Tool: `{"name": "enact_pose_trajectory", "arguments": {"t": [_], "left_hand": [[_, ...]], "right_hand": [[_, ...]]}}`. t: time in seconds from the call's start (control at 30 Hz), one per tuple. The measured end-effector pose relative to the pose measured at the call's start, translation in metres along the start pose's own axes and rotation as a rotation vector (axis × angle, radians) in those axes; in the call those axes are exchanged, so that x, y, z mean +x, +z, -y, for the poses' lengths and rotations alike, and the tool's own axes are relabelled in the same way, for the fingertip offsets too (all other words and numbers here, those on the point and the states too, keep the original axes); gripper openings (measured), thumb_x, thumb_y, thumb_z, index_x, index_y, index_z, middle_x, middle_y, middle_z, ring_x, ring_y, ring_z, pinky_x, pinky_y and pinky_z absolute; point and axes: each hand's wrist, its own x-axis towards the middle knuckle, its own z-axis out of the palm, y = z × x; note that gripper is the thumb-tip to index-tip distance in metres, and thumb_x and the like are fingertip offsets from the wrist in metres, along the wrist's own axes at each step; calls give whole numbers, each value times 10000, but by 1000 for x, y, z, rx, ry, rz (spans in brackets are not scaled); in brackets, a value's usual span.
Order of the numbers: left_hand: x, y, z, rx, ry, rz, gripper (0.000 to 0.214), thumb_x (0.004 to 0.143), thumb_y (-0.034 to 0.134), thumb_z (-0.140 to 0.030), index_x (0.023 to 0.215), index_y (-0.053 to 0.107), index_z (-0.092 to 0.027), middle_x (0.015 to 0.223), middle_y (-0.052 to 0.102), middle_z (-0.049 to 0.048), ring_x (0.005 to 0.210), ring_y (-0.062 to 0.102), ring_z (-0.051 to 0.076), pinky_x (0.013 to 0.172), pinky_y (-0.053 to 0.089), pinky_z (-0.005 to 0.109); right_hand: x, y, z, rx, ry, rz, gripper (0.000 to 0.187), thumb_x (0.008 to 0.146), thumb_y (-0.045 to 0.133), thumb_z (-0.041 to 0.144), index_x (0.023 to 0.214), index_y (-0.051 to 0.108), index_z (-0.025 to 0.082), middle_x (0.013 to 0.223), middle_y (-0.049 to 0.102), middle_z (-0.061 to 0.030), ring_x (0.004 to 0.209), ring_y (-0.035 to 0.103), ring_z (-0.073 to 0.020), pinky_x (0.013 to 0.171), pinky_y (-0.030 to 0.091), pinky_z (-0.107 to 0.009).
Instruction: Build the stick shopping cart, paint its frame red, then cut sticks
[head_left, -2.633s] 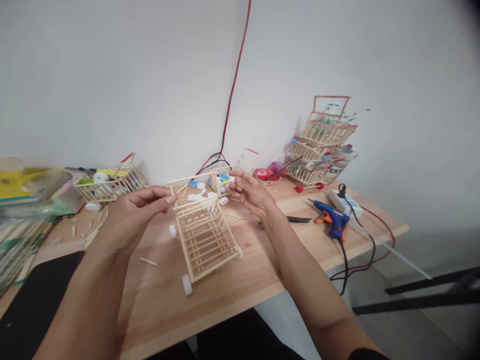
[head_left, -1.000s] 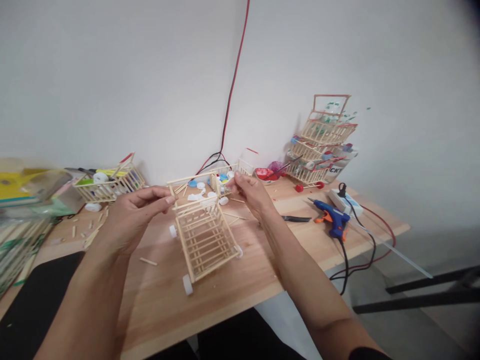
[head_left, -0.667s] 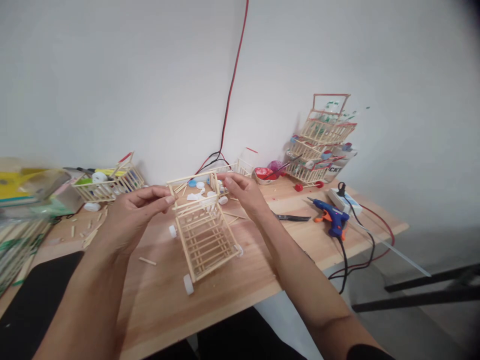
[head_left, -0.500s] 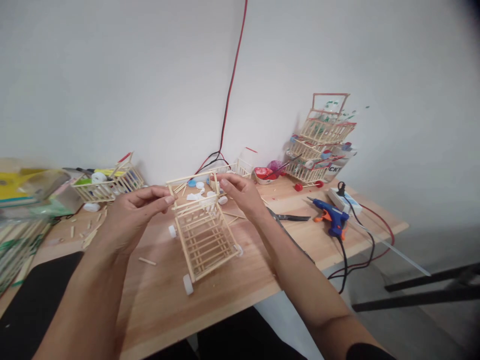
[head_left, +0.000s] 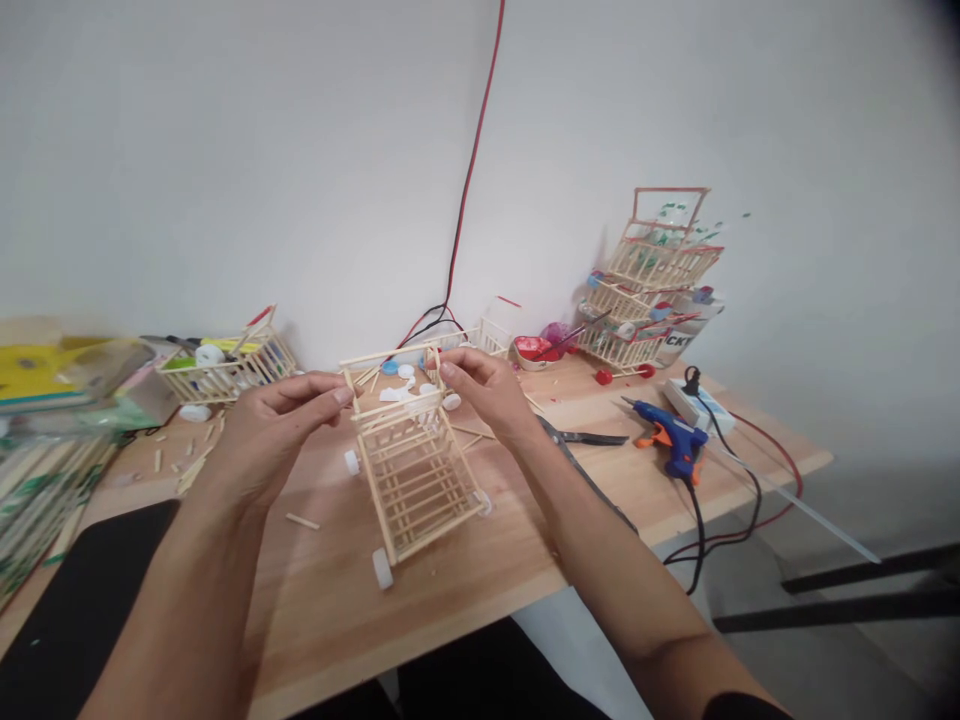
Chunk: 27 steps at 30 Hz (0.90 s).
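Note:
A small cart of thin wooden sticks stands on its white cap-like wheels in front of me, its raised handle frame toward the wall. My left hand pinches the left upright of that handle between thumb and fingers. On the other side, my right hand grips the right upright near its top corner. The fingertips of both hands partly cover the stick joints. One short loose stick lies on the table left of the cart.
A blue glue gun, scissors and a white power strip lie to the right. Stacked stick carts stand behind them. Another stick cart, bundled sticks and a black panel are at left.
The whole view has shifted slightly, so everything sits a little farther right. Both hands keep their hold on the cart's handle, and the cart has barely moved on the table.

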Motion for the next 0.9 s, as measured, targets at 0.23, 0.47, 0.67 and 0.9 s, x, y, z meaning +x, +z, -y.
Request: {"name": "enact_pose_trajectory", "arguments": {"t": [0.23,0.47,0.67,0.9], "left_hand": [[-1,-5,1,-38,-6,20,251,630,871,-410,764,802,-208,823,729,28,717,566,120,696,457,231],[2,-11,7,17,7,73,306,689,826,-505,767,799,-211,847,733,55,755,594,150,698,473,245],[1,-10,5,96,36,71,218,649,856,-409,741,787,-224,883,745,39,769,614,166,708,478,258],[-1,-6,0,77,51,76,162,653,837,-352,693,754,-218,840,702,13,782,604,150,743,463,246]], "right_hand": [[0,4,3,12,-2,5,315,787,732,525,846,714,215,910,704,-30,890,609,-175,837,456,-303],[1,5,3,6,14,2,359,770,728,565,783,668,211,828,635,-15,835,560,-162,807,438,-294],[0,6,2,14,20,4,331,779,727,540,780,660,217,823,622,-8,827,549,-158,798,431,-288],[1,7,4,30,20,20,305,789,730,507,780,656,211,809,613,-2,806,538,-147,781,421,-276]]}}
